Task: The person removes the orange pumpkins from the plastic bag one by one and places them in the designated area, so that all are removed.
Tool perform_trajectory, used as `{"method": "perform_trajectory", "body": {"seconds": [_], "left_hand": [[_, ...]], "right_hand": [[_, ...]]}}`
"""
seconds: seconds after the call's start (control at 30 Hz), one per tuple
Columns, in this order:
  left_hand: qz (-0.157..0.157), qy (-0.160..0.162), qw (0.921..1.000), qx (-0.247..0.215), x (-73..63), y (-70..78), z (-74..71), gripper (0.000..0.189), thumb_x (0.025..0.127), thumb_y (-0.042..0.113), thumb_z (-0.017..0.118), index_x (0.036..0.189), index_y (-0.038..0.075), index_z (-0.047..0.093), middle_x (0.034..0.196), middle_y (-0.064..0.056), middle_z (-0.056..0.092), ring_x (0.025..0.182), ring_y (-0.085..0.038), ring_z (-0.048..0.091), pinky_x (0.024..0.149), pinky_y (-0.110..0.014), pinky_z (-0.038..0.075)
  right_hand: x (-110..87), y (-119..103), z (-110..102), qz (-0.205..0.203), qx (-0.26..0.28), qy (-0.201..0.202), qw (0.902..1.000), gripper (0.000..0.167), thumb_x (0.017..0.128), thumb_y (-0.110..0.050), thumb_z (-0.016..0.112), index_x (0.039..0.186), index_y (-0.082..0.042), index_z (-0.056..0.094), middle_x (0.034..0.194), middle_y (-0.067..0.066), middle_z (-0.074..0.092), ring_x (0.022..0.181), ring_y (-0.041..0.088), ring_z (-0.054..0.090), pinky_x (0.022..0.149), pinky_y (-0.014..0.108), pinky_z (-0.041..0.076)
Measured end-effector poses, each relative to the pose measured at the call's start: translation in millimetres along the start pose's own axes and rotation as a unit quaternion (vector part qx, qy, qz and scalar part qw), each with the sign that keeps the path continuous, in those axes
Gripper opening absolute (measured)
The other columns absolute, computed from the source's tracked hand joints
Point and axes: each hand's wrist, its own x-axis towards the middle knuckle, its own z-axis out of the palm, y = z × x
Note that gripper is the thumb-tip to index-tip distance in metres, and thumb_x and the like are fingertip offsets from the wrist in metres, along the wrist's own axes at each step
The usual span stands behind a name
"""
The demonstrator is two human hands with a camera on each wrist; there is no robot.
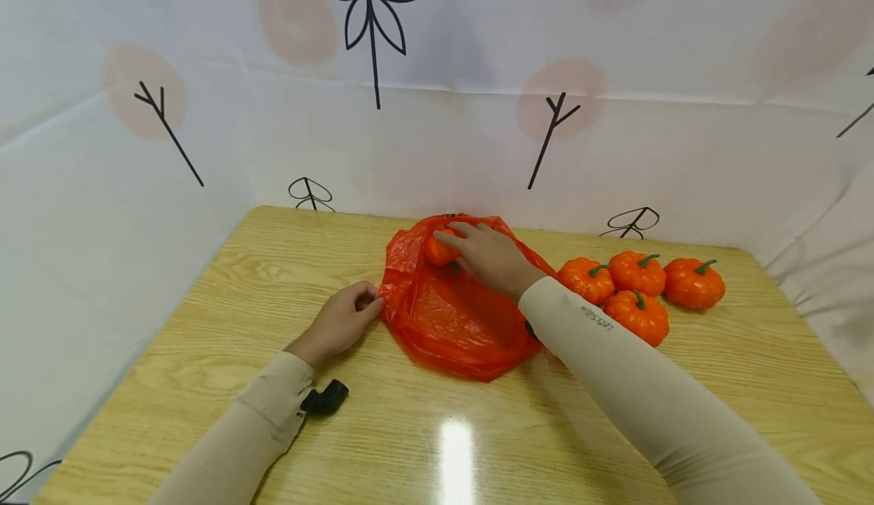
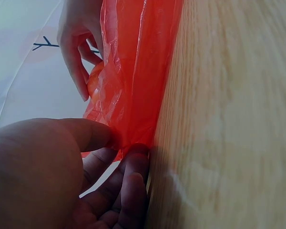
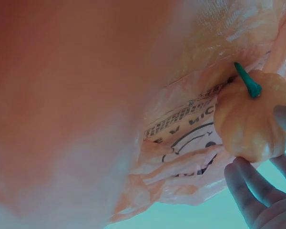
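Observation:
A red plastic bag (image 1: 471,357) lies with its mouth spread on the table. My left hand (image 1: 341,319) pinches the bag's left edge between thumb and fingers, which the left wrist view shows close up, the bag film (image 2: 143,71) rising from the fingertips. Over the back of the bag's mouth, my right hand (image 1: 495,258) holds a small orange toy pumpkin (image 1: 438,251) with a green stem. In the right wrist view, fingertips and thumb touch the sides of this pumpkin (image 3: 248,119). Dark printing shows on the bag behind it.
Several more orange pumpkins, among them a front one (image 1: 638,318) and a far right one (image 1: 693,283), sit on the wooden table (image 1: 382,452) right of the bag, beside my right forearm. A patterned white cloth (image 1: 451,141) hangs behind the table.

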Motion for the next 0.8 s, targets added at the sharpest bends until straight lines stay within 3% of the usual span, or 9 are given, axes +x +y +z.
{"method": "perform_trajectory", "body": {"seconds": [0.37, 0.67, 0.8], "left_hand": [[0.001, 0.002, 1.0000, -0.004, 0.6, -0.1, 1.2, 0.012, 0.101, 0.025, 0.061, 0.100, 0.014, 0.064, 0.093, -0.002, 0.064, 0.083, -0.016, 0.055, 0.080, -0.031, 0.045], [0.002, 0.000, 1.0000, -0.005, 1.1, -0.1, 1.6, 0.013, 0.101, 0.026, 0.060, 0.100, 0.014, 0.064, 0.094, -0.002, 0.064, 0.084, -0.017, 0.055, 0.081, -0.031, 0.045], [0.001, 0.000, 1.0000, -0.004, 0.0, 0.0, 1.0, 0.013, 0.101, 0.026, 0.060, 0.100, 0.014, 0.064, 0.094, -0.002, 0.065, 0.084, -0.017, 0.055, 0.082, -0.032, 0.045]], "right_hand": [[-0.1, 1, -1, -0.007, -0.014, 0.013, 0.9998, 0.060, 0.094, -0.017, 0.071, 0.148, -0.021, 0.047, 0.146, 0.015, 0.052, 0.127, 0.038, 0.057, 0.105, 0.052, 0.048], [-12.7, 6, -10, -0.008, -0.010, 0.041, 0.9991, 0.059, 0.093, -0.016, 0.072, 0.146, -0.019, 0.049, 0.142, 0.016, 0.056, 0.128, 0.035, 0.056, 0.106, 0.053, 0.046], [-19.4, 6, -14, -0.006, -0.005, 0.053, 0.9985, 0.059, 0.093, -0.016, 0.072, 0.146, -0.019, 0.048, 0.141, 0.015, 0.056, 0.123, 0.036, 0.059, 0.101, 0.053, 0.049]]}}
